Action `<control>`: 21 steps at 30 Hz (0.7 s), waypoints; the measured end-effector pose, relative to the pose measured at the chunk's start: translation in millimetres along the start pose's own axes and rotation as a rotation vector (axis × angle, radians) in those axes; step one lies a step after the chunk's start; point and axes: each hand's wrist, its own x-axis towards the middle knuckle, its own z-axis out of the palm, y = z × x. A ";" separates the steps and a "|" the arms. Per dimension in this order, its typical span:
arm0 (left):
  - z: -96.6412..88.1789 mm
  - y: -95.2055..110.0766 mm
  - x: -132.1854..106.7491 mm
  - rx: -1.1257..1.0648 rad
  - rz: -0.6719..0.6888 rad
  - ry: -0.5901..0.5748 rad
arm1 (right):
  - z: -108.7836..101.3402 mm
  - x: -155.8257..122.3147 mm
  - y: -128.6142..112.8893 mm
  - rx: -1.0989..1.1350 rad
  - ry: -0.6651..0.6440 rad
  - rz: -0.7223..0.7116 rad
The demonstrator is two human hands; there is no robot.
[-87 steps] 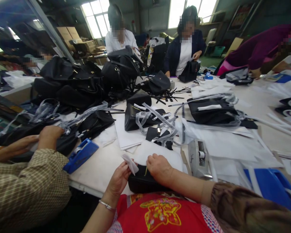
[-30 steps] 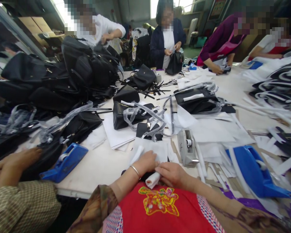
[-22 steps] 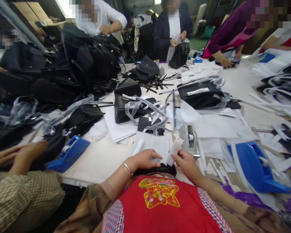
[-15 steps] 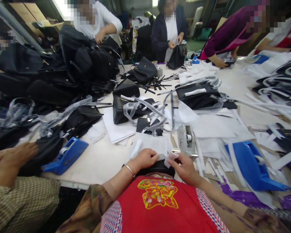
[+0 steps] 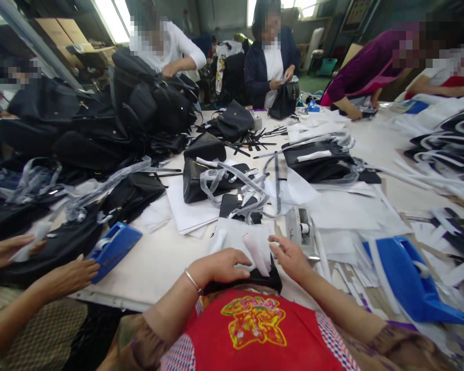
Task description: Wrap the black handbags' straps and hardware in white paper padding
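White wrap (image 5: 257,251) now stands as a longer, opened strip between the two hands at the near edge of the desk (image 5: 158,263). Half a second ago it was a small bunch pinched just right of the left fingertips. It lies against the far edge of the black pouch (image 5: 268,281), which sits right in front of the person's red apron.

The right hand (image 5: 292,257) comes in from the right with its wrist low and thumb up. Its grip is closed on the wrap's right edge, between thumb and fingertips. The left hand (image 5: 216,268) rests palm-down on the pouch's left end with its fingers curved over the top. Its grip is released, pressing rather than clasping, and a bangle shows at the wrist.

Far left, a neighbour's hand (image 5: 67,275) has come to the near end of the blue tape dispenser (image 5: 114,247); before, it lay on a black bag. A grey tape dispenser (image 5: 301,232) stands just beyond the right hand.
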 end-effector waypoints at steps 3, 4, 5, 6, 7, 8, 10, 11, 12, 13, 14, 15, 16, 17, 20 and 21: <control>-29.8 -34.5 -8.2 0.047 -0.344 0.267 | 4.2 21.8 26.9 -0.111 0.005 0.222; -35.0 -48.6 -7.1 0.104 -0.499 0.377 | 8.1 28.8 32.2 -0.155 -0.020 0.268; -37.2 -62.2 -4.6 0.150 -0.614 0.446 | 12.9 35.4 35.1 -0.196 -0.050 0.303; -36.7 -74.4 -1.3 0.180 -0.686 0.478 | 18.1 41.3 35.7 -0.235 -0.077 0.329; -34.0 -84.6 2.3 0.191 -0.719 0.483 | 23.5 46.4 34.4 -0.272 -0.092 0.347; -29.7 -92.4 5.8 0.192 -0.724 0.477 | 28.5 50.5 31.6 -0.309 -0.094 0.359; -19.3 -101.7 10.3 0.196 -0.725 0.476 | 36.7 55.8 24.3 -0.385 -0.071 0.353; -14.6 -103.9 11.1 0.199 -0.727 0.481 | 39.6 57.2 20.7 -0.425 -0.058 0.330; -10.6 -105.4 10.9 0.202 -0.731 0.486 | 41.7 57.9 17.7 -0.461 -0.050 0.297; -7.7 -106.6 9.9 0.205 -0.740 0.491 | 43.2 58.3 15.5 -0.491 -0.051 0.264; -5.6 -107.7 8.6 0.207 -0.751 0.493 | 44.2 58.6 14.1 -0.513 -0.062 0.236; -4.3 -109.0 7.1 0.206 -0.765 0.490 | 44.9 58.8 13.3 -0.529 -0.078 0.216; -3.5 -110.5 5.7 0.204 -0.780 0.483 | 45.3 59.3 13.2 -0.537 -0.096 0.204; -2.8 -112.0 4.5 0.203 -0.795 0.474 | 45.7 59.9 13.3 -0.541 -0.112 0.196; -0.9 -115.6 2.6 0.210 -0.820 0.451 | 46.2 62.8 14.4 -0.549 -0.152 0.145; -0.3 -116.1 2.4 0.216 -0.818 0.448 | 46.3 63.8 14.8 -0.555 -0.164 0.123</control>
